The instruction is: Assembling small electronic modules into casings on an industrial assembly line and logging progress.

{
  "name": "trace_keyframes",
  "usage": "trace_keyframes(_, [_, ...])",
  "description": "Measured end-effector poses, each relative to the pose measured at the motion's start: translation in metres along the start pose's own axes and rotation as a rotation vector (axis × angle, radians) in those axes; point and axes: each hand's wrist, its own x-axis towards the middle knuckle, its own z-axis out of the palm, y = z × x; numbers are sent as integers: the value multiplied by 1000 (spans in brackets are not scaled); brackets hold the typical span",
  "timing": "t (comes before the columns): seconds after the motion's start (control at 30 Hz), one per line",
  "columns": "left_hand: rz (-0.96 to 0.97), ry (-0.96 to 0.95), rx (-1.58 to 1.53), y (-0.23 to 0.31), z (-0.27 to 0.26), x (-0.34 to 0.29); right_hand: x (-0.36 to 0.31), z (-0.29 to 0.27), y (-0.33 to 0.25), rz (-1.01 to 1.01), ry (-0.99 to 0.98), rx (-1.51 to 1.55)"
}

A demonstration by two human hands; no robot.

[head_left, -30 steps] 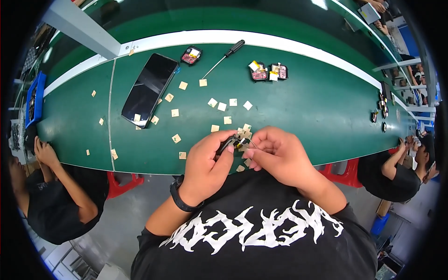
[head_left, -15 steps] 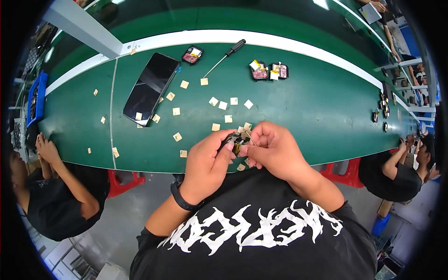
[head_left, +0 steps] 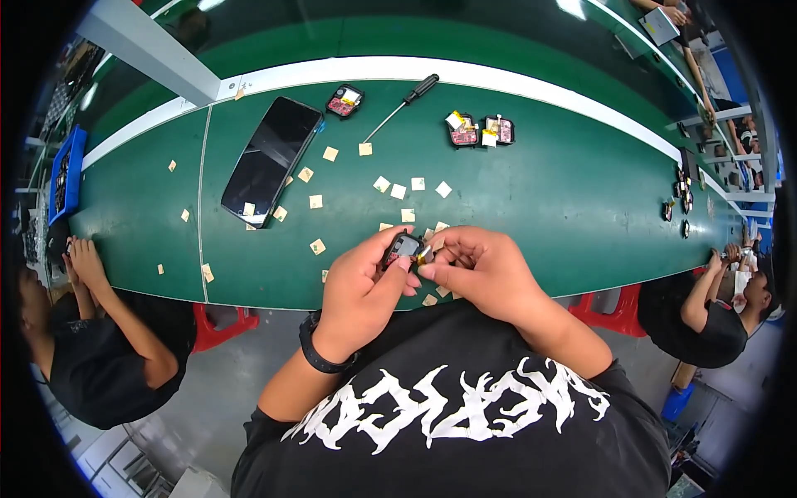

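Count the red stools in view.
2: one red stool at left, beside a co-worker; another red stool at right, beside another co-worker. Others may be hidden beneath the table.

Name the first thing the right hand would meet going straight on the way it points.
Probably the small black case held in the left hand, just left of the right hand, though depth is unclear.
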Motion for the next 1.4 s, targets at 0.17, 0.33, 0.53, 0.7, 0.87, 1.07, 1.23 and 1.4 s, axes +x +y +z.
trace_keyframes(0.17, [24, 56, 48, 2, 6, 0, 4, -2, -2, 30, 1, 60])
trace_keyframes(0.33, [51, 43, 137, 1, 6, 0, 0, 5, -15, -26, 69, -41])
trace_keyframes(0.53, [138, 37, 222, -4, 5, 1, 1, 15, -10, -182, 97, -203])
trace_keyframes(0.7, [210, 36, 330, 0, 2, 0, 1, 17, -10, -132, 57, -171])
trace_keyframes(0.87, [235, 28, 317, -1, 0, -1, 3, 19, -6, -137, 34, -87])
trace_keyframes(1.07, [210, -30, 225, -5, -7, -2, 12, 18, 1, -73, 66, -99])
trace_keyframes(1.23, [238, -146, 186, -2, -16, -4, 21, 9, -7, 4, 63, -68])
trace_keyframes(1.4, [146, -211, 155, 5, -18, -3, 25, 7, -13, 51, -16, -49])
